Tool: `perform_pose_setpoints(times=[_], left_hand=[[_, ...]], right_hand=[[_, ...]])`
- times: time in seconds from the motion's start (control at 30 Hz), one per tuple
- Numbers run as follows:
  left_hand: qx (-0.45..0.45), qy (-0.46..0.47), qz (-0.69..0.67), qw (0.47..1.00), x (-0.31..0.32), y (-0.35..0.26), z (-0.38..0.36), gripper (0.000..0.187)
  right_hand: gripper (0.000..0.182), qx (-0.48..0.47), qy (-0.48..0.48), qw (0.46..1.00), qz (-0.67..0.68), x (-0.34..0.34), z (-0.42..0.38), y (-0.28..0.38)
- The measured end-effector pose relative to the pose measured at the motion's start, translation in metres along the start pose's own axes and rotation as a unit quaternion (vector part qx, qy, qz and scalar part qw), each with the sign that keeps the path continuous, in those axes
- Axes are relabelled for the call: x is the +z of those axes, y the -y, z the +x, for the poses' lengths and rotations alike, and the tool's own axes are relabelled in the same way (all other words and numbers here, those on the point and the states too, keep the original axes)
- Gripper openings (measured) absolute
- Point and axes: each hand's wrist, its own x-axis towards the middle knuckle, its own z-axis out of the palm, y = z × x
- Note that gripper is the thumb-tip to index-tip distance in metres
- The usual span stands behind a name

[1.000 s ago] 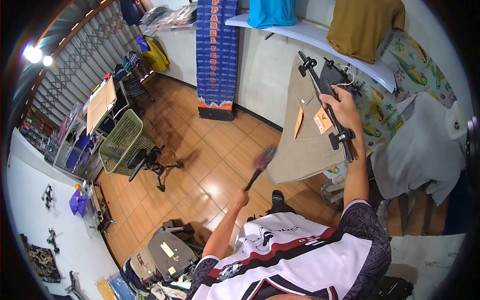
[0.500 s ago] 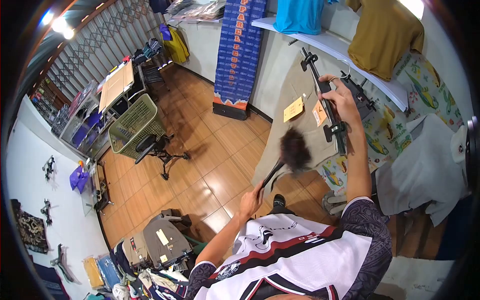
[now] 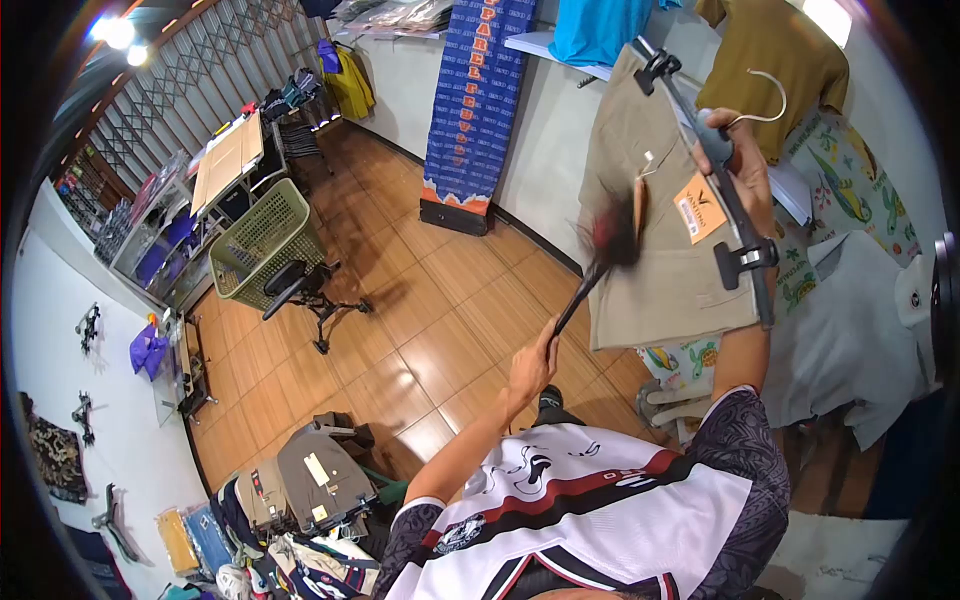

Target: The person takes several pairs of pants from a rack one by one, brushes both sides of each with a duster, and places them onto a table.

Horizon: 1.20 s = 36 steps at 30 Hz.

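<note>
My left hand point(image 3: 531, 368) is closed round the dark handle of a feather duster point(image 3: 614, 238). The duster's dark, reddish feathers are blurred and lie over the front of beige trousers point(image 3: 665, 285). My right hand point(image 3: 742, 165) grips a black clip hanger point(image 3: 748, 258) at its middle, below the white hook. The trousers hang from its two clips, tilted up in front of me. An orange tag point(image 3: 698, 210) is on the cloth near the waistband; a second tag is partly hidden by the feathers.
A brown shirt point(image 3: 770, 75) and a blue shirt point(image 3: 598, 30) hang by the wall shelf at the back right. Grey clothing point(image 3: 845, 320) hangs at right. A green basket point(image 3: 262, 245) stands by a swivel chair on the left. Folded trousers point(image 3: 318, 470) lie at lower left.
My right hand has raised and turned the hanger, bringing the trousers up and to the right. My left hand has moved the feather duster up and right across the cloth.
</note>
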Motion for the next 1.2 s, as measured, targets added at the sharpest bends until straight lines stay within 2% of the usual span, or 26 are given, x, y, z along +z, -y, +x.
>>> perform_pose_setpoints(times=[0.03,0.1,0.17,0.2,0.27,0.37,0.47,0.57,0.63,0.7,0.8,0.87,0.93,1.0,1.03,1.1,1.13,1.2], left_hand=[[-0.027,0.077,0.087,0.993,0.016,0.027,-0.007,0.042],[-0.103,0.231,0.134,0.958,0.042,0.122,-0.022,0.04],[-0.166,0.223,0.123,0.953,0.041,0.165,-0.04,0.039],[-0.149,0.18,0.119,0.965,0.033,0.165,-0.033,0.039],[-0.122,0.093,0.11,0.982,0.012,0.149,-0.035,0.039],[-0.11,-0.032,-0.075,0.99,-0.047,0.033,-0.002,0.036],[-0.016,-0.111,-0.187,0.976,-0.056,-0.026,-0.002,0.032],[0.054,0.001,-0.126,0.991,-0.032,0.0,-0.031,0.04],[-0.03,0.111,0.013,0.993,-0.016,0.05,-0.051,0.038],[-0.053,0.169,0.09,0.98,0.003,0.133,-0.072,0.038],[-0.11,0.105,0.077,0.985,-0.009,0.161,-0.086,0.036],[-0.143,0.036,0.0,0.989,-0.039,0.114,-0.066,0.037],[-0.116,-0.058,-0.145,0.981,-0.063,0.057,-0.043,0.038],[-0.058,-0.135,-0.198,0.969,-0.056,0.026,-0.028,0.038],[-0.025,-0.173,-0.225,0.959,-0.054,0.018,-0.023,0.038],[0.003,-0.062,-0.161,0.985,-0.054,0.019,-0.028,0.038],[0.014,-0.007,-0.126,0.992,-0.053,0.019,-0.036,0.039],[-0.065,0.084,0.021,0.994,-0.041,0.053,-0.049,0.036]], right_hand=[[0.048,-0.004,0.007,1.0,0.014,-0.003,0.0,0.006],[0.046,-0.005,-0.027,0.999,-0.038,-0.008,0.003,0.016],[0.044,0.008,-0.058,0.995,-0.081,-0.009,0.0,0.021],[0.043,0.017,-0.074,0.993,-0.094,-0.008,0.0,0.025],[0.039,0.027,-0.073,0.989,-0.126,-0.012,0.002,0.025],[0.037,0.028,-0.041,0.991,-0.124,-0.016,0.002,0.005],[0.037,0.025,-0.044,0.991,-0.128,-0.004,0.006,-0.01],[0.036,0.009,-0.07,0.987,-0.147,0.002,0.014,-0.019],[0.034,0.017,-0.082,0.978,-0.192,0.008,0.016,-0.022],[0.034,0.04,-0.097,0.975,-0.196,0.009,0.016,-0.024],[0.035,0.05,-0.102,0.959,-0.258,0.006,0.02,-0.028],[0.036,0.037,-0.086,0.953,-0.289,-0.005,0.022,-0.04],[0.036,-0.021,-0.098,0.909,-0.405,0.007,0.025,-0.037],[0.038,-0.099,-0.097,0.839,-0.526,0.017,0.03,-0.03],[0.039,-0.117,-0.09,0.833,-0.533,0.018,0.032,-0.031],[0.041,-0.153,-0.077,0.818,-0.549,0.021,0.035,-0.039],[0.041,-0.116,-0.058,0.853,-0.506,0.021,0.038,-0.039],[0.039,-0.088,-0.03,0.858,-0.506,0.02,0.037,-0.041]])
